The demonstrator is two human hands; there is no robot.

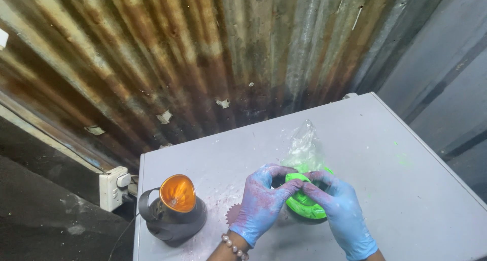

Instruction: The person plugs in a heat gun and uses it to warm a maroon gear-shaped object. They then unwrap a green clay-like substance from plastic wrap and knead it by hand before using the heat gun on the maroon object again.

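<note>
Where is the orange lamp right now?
In the head view, the orange lamp stands on the grey table's near left corner, left of the gloved left hand and close to the wall socket.

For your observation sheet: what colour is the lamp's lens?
Orange; the lamp's lens shows in the head view, left of the left hand.

Both hands are wearing thin blue gloves, the left hand (264, 202) stained purple-pink, with a bead bracelet (234, 247) just behind it; the right hand (341, 213) is cleaner.

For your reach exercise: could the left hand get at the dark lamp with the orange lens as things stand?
Probably yes: the lamp stands just beside the left hand on bare table, though both hands hold the green piece.
</note>
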